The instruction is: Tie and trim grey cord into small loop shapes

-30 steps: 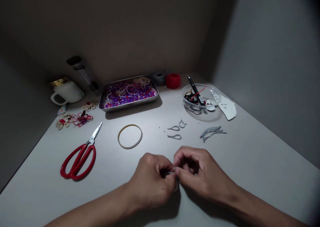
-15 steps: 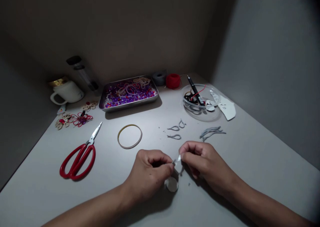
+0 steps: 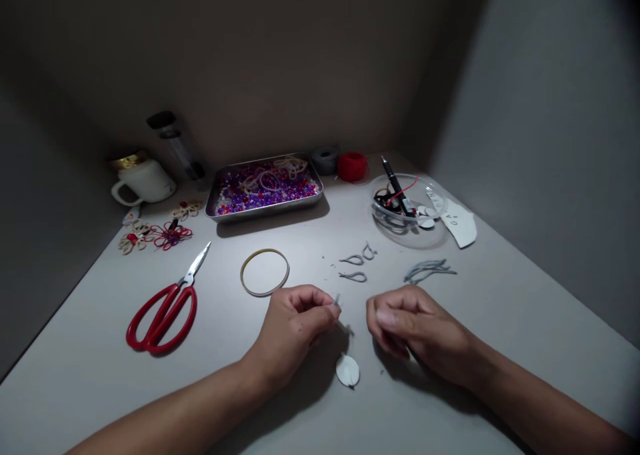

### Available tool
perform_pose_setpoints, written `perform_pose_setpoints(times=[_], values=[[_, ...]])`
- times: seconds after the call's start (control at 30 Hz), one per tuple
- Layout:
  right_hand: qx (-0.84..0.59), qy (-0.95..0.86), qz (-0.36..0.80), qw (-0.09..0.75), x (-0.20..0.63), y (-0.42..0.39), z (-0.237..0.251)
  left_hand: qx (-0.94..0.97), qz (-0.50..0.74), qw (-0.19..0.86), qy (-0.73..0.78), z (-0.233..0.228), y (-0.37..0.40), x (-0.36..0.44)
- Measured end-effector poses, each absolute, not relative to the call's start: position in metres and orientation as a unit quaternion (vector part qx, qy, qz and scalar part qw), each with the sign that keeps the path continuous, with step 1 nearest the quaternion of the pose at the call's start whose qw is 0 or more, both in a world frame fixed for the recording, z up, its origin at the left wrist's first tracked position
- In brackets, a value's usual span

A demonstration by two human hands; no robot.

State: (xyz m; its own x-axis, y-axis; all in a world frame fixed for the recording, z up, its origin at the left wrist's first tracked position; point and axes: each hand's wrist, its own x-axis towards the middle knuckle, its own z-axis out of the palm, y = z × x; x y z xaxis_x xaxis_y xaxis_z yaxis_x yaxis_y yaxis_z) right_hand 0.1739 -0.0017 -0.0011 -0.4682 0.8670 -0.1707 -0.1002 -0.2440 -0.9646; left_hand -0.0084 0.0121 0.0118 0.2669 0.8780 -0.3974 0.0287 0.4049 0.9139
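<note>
My left hand (image 3: 300, 321) pinches a short piece of grey cord (image 3: 337, 300) between thumb and forefinger, its tip sticking up. To the right, apart from it, my right hand (image 3: 417, 321) is closed with the fingers curled in; a pale sliver shows under it, but what it holds is hidden. On the table just below and between the hands lies a white round disc (image 3: 347, 371) with a dark bit at its lower edge. Beyond the hands are several small grey cord loops (image 3: 353, 277) and a bundle of cut grey cords (image 3: 429, 269).
Red-handled scissors (image 3: 165, 318) and a thin ring (image 3: 265, 293) lie to the left. At the back stand a bead tray (image 3: 270, 208), a red thread ball (image 3: 353, 167), a grey spool (image 3: 325, 160), a mug (image 3: 150, 181) and a clear dish (image 3: 410, 238) with a pen (image 3: 397, 185).
My hands have moved apart, and the white piece between them is no longer visible there. The left hand still pinches the cord; the disc now shows in full. The view has shifted slightly.
</note>
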Motion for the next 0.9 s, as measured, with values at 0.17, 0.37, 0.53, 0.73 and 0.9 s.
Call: perform_pose_setpoints(times=[0.17,0.37,0.53,0.73,0.9], values=[[-0.497,-0.496,0.584,0.408,0.166,0.001,-0.002,0.475,0.282,0.662,0.507,0.016,0.012,-0.009],[-0.520,-0.569,0.523,0.363,0.154,-0.009,-0.001,0.500,0.250,0.674,0.484,0.015,0.010,-0.009],[-0.519,-0.580,0.524,0.346,0.152,-0.013,-0.003,0.526,0.244,0.657,0.482,0.012,0.009,-0.008],[-0.530,-0.570,0.521,0.350,0.150,-0.011,-0.001,0.552,0.240,0.641,0.476,0.012,0.009,-0.008],[-0.534,-0.564,0.520,0.356,0.151,-0.013,-0.003,0.562,0.229,0.629,0.486,0.011,0.008,-0.009]])
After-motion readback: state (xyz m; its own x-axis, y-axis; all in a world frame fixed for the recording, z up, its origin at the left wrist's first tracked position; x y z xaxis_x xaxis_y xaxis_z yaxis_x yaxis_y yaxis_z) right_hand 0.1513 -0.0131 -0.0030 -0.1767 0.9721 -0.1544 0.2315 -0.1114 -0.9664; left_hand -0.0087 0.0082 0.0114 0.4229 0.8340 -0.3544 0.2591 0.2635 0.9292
